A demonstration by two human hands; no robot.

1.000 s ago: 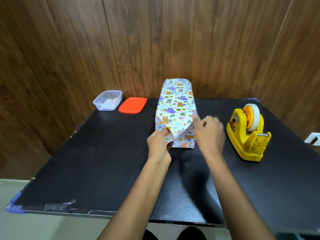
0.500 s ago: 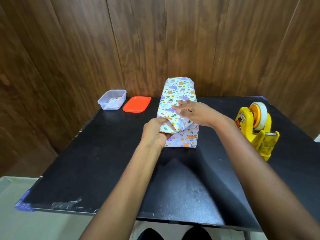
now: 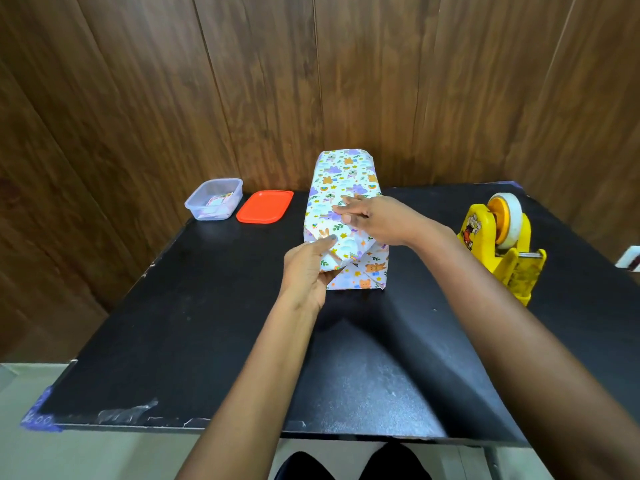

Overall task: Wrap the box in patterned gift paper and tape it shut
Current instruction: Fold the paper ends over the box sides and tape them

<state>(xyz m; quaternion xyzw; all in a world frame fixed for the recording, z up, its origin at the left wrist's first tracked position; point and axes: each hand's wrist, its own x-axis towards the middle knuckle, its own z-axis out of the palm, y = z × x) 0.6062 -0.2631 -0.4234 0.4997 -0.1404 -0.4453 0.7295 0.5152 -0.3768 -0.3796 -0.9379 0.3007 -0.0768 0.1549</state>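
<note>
Fingers of the left hand (image 3: 308, 271) pinch the folded flap at the near end of the wrapped box (image 3: 343, 181), while the right hand (image 3: 374, 220) presses flat on top. The box's long axis runs away from the person, mid-table (image 3: 207, 323). The tape dispenser (image 3: 498, 244) is nearer the right hand.

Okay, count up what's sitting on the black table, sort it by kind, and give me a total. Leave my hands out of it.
wrapped box: 1
clear plastic container: 1
orange lid: 1
yellow tape dispenser: 1
Total: 4
</note>
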